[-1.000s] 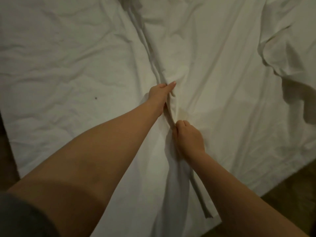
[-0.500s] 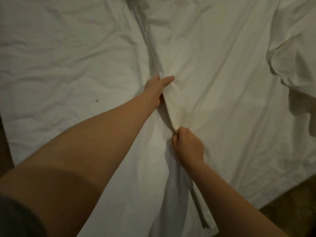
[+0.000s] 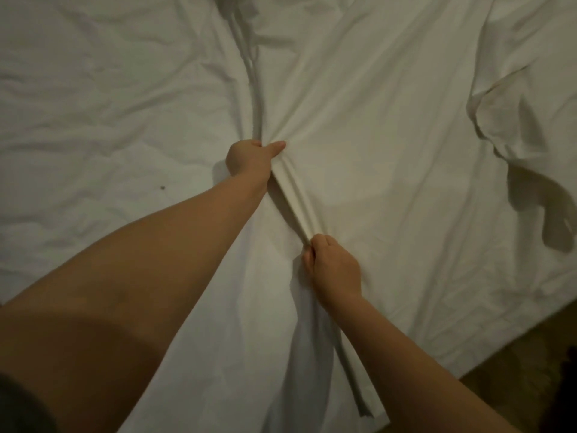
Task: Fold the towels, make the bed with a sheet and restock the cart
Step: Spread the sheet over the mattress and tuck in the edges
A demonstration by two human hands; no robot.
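Grips are being clenched on a ridge of the sheet (image 3: 390, 151) by left hand (image 3: 253, 159) and right hand (image 3: 335, 270); even tension is being advised.

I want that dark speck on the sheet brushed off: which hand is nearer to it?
Left. The left hand grips the sheet's fold right of the speck; the right hand grips it farther right and lower.

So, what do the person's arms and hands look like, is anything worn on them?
Both forearms are bare. The left hand and right hand wear no gloves, and the wrists show no watch or bracelet. A dark sleeve shows at the left upper arm, in the bottom corner.
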